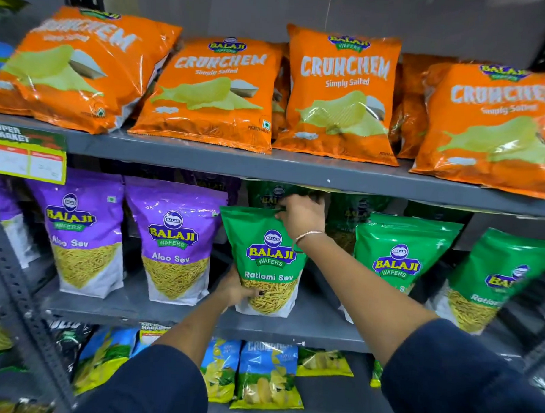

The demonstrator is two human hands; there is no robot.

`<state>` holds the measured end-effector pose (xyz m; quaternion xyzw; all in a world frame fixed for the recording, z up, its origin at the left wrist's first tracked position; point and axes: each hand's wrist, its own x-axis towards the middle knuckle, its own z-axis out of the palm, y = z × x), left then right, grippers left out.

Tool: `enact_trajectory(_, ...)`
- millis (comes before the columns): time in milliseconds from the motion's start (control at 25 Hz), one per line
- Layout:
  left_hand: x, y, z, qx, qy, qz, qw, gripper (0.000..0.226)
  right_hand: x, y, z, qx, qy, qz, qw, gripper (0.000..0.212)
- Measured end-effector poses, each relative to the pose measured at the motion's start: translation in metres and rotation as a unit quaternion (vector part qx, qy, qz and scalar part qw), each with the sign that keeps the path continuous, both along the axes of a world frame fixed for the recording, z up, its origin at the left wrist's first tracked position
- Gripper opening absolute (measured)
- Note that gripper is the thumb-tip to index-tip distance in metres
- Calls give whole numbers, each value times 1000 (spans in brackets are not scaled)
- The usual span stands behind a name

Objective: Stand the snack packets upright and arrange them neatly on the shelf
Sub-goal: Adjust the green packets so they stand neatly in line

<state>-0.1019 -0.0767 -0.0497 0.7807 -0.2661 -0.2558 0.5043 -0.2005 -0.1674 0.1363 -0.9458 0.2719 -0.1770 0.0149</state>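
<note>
Hands on one packet: right hand (300,218) pinched on the top seal of the green Ratlami Sev packet (264,261), left hand (236,290) cupped against its lower left side with fingers wrapped round the front near the base. Both closed on the same packet, which stands upright at the front of the middle shelf (316,326), base on or just above the board; contact hidden by the left hand.

Step in hand, as judged: squaring this packet into the front row. Next move calls for settling the base flat, face forward, then letting go without it tipping.

Relative to the held packet: left, two purple Aloo Sev packets (174,243), upright, nearest one just beside it with a narrow gap. Right, a second green packet (399,260) stands near, and past that a third green packet (491,282) leans left, likely next to fix. Behind, more green packets in shadow, count unclear.

Room: above the packet the upper shelf edge (297,173) sits close over the right hand, little headroom for lifting. Some bare board between the held packet and the second green one, enough to slide sideways. Orange Crunchem packets (343,94) above overhang that edge, slumped. Blue packets (268,376) lie below.
</note>
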Motion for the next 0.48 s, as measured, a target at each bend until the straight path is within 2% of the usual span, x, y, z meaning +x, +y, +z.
enact_trajectory(40, 1, -1, -1, 13, -9, -2, 1000, 101, -5, 0, -9, -57, -49, 6, 997, 33)
enact_trajectory(120, -2, -1, 5, 111, -13, -10, 994, 93, -21, -5, -34, -214, -171, 61, 960, 31)
enact_trajectory(160, -3, -1, 9, 214, -23, -32, 976, 88, -35, -11, -49, -249, -212, 122, 937, 27)
enact_trajectory(200, -6, -1, 13, 334, -34, -77, 939, 77, -52, -18, -66, -251, -198, 177, 931, 23)
enact_trajectory(240, -11, -3, 19, 431, -17, -139, 891, 60, -72, -30, -87, -208, -125, 208, 948, 21)
enact_trajectory(280, -22, -5, 24, 493, 24, -188, 849, 42, -94, -45, -107, -145, -7, 188, 971, 23)
enact_trajectory(320, -36, -11, 27, 512, 69, -228, 825, 32, -116, -61, -126, -69, 140, 116, 981, 27)
enact_trajectory(360, -53, -22, 29, 498, 97, -265, 820, 30, -140, -86, -147, 11, 241, 9, 970, 32)
enact_trajectory(400, -70, -38, 30, 459, 97, -289, 834, 28, -165, -112, -161, 78, 283, -89, 952, 37)
enact_trajectory(440, -86, -53, 28, 408, 66, -294, 862, 23, -183, -134, -169, 115, 289, -148, 939, 41)
enact_trajectory(480, -105, -74, 24, 326, 27, -273, 905, 33, -200, -158, -173, 144, 270, -179, 935, 44)
